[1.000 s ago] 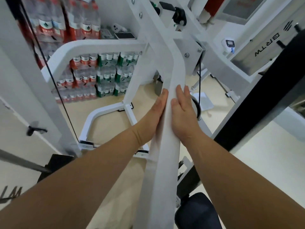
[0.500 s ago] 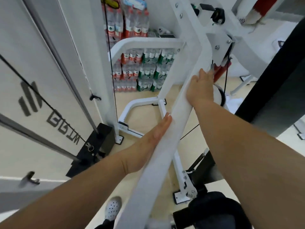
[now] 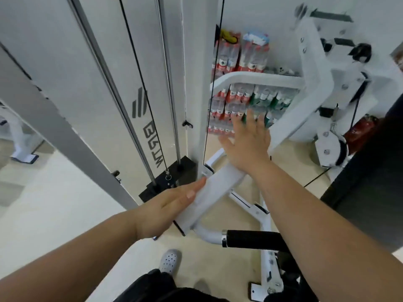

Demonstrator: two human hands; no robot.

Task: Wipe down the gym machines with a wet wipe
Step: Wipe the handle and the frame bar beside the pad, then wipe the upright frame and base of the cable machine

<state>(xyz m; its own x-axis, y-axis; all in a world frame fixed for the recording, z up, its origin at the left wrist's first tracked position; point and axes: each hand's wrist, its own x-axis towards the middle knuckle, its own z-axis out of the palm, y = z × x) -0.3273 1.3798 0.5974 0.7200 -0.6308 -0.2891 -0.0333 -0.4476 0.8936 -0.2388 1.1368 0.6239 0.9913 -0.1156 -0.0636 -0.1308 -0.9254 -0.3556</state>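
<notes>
Beside us on the left rises the tower [image 3: 87,83], flat pale-grey panels with steel guide rods and thin black cables [image 3: 139,70] running down to a black block [image 3: 185,168]. Slanting in front of us is the machine's arm [image 3: 220,186], a smooth, white-painted rectangular tube. Our left hand [image 3: 172,205] lies flat against its lower left side, fingers straight and together. Our right hand [image 3: 248,144] is higher up, fingers spread wide and blurred, heel at the tube; we cannot tell whether it touches. We cannot make out the wipe against the white paint. Shrink-wrapped bottles [image 3: 250,101] are stacked behind. A matte black cylindrical grip [image 3: 253,238] with a chrome collar juts from the tube's curved end.
</notes>
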